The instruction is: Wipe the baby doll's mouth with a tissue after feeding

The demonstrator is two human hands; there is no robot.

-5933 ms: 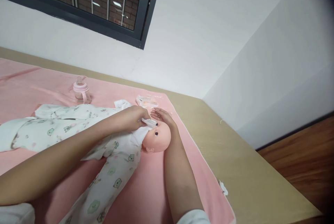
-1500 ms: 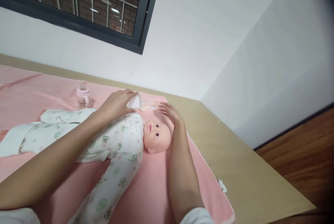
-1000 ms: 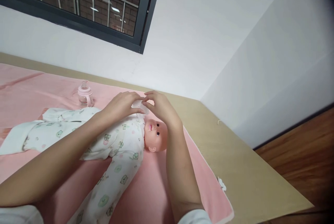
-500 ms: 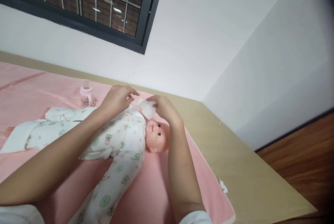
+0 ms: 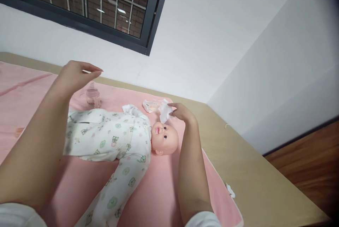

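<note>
A baby doll [image 5: 164, 137] in a white suit printed with green bears lies on its back on a pink blanket [image 5: 159, 191], head to the right. My right hand [image 5: 181, 112] hovers just above the doll's head and pinches a small white wipe [image 5: 164, 111]. My left hand [image 5: 76, 75] is raised above the doll's legs, fingers stretched out and holding nothing. It partly hides a pink baby bottle [image 5: 93, 96] standing behind it.
A crumpled wipe packet [image 5: 150, 105] and a bit of white cloth [image 5: 130, 108] lie on the blanket beyond the doll. The blanket covers a tan table [image 5: 238, 156]; a small white scrap [image 5: 231, 191] lies at its edge. A white wall and a barred window stand behind.
The wipe passed from my left hand to my right. My left hand let go, then rose and swung left over the bottle. My right hand carried the wipe slightly right.
</note>
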